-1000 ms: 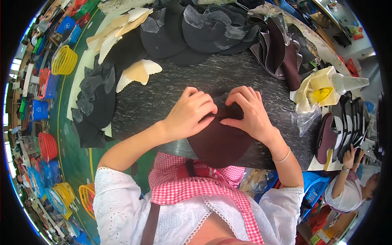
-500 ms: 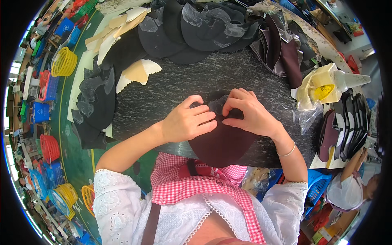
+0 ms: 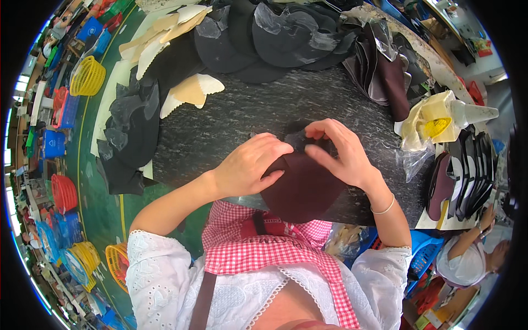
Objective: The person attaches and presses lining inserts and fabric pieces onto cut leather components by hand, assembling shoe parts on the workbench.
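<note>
A dark brown, rounded sheet piece [image 3: 305, 190], like a shoe upper part, lies at the near table edge and hangs slightly over it. At its far edge sits a black piece [image 3: 297, 139] with a wrinkled, filmy surface. My left hand [image 3: 247, 165] is closed with its fingertips on that far edge, the index finger against the black piece. My right hand [image 3: 345, 157] curls its fingers and thumb around the same edge from the right. The fingertips partly cover where the two pieces meet.
Black rounded pieces with clear film [image 3: 294, 36] overlap along the far side. Cream zigzag-edged pieces [image 3: 192, 91] lie left. Folded brown pieces [image 3: 393, 82] are far right, beside a cut yellowish container with a nozzle [image 3: 440, 118]. Stacked parts [image 3: 467, 170] stand right; a co-worker [image 3: 467, 253] sits beyond.
My left hand's index finger has come onto the black piece, and its fingers are drawn closer together. My right thumb has lifted and moved inward. The view has shifted slightly.
</note>
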Motion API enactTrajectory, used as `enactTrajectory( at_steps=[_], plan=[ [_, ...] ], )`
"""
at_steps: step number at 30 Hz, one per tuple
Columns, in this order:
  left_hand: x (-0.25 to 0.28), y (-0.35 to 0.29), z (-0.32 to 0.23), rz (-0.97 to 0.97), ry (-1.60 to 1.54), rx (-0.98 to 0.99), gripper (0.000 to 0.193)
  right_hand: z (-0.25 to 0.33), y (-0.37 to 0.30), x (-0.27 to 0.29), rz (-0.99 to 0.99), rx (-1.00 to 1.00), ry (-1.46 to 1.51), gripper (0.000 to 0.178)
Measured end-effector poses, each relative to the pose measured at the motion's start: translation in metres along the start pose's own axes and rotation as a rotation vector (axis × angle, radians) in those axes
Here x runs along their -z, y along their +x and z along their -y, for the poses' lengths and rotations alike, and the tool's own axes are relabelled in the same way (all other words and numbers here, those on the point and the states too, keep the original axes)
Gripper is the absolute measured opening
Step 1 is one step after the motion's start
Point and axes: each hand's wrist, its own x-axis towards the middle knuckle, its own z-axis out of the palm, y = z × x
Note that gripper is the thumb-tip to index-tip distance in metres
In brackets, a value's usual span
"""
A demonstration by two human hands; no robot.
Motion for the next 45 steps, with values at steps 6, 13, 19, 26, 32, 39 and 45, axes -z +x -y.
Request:
enactTrajectory(
  at_steps=[6, 13, 19, 26, 32, 39, 45],
  plan=[
    [0.018, -0.007, -0.007, -0.027, 0.293, 0.012, 0.048, -0.001, -0.013, -0.002, 0.067, 0.205, -0.258, 0.037],
    [0.008, -0.012, 0.006, -0.197, 0.248, 0.183, 0.042, 0.000, -0.007, -0.016, -0.333, 0.242, -0.199, 0.029],
    [0.012, -0.007, 0.004, -0.161, 0.184, 0.174, 0.044, 0.014, -0.026, -0.046, -0.038, 0.319, -0.364, 0.032],
    [0.020, -0.001, 0.013, -0.103, 0.387, 0.060, 0.038, 0.016, -0.030, -0.045, -0.105, 0.320, -0.624, 0.035],
    [0.007, 0.000, -0.002, -0.061, 0.481, -0.084, 0.025, 0.015, -0.031, -0.042, -0.134, 0.285, -0.586, 0.040],
    [-0.002, -0.006, 0.007, -0.059, 0.406, -0.083, 0.029, -0.003, 0.007, -0.019, -0.158, 0.191, -0.380, 0.036],
    [-0.005, -0.006, 0.007, -0.110, 0.383, -0.068, 0.029, -0.007, 0.005, -0.026, -0.127, 0.242, -0.200, 0.019]
  ],
)
